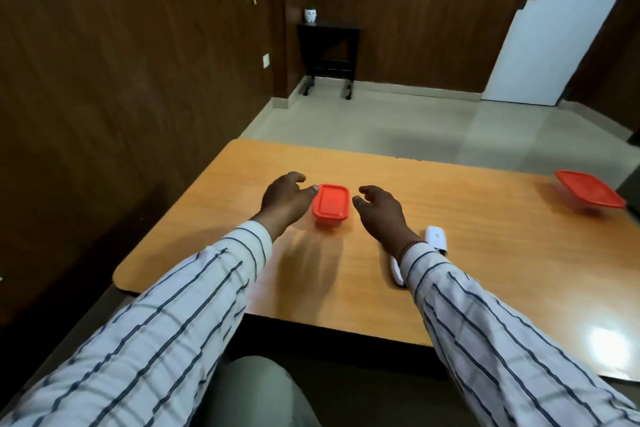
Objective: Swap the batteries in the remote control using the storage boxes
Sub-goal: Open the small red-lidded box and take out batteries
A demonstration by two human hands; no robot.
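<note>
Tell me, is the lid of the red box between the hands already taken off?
No. The red lid sits closed on the small box, and the left hand and right hand are open on either side of it.

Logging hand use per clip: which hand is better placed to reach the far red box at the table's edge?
Right hand, likely: the far red box sits on its side, while the left hand is beyond the near red box.
</note>
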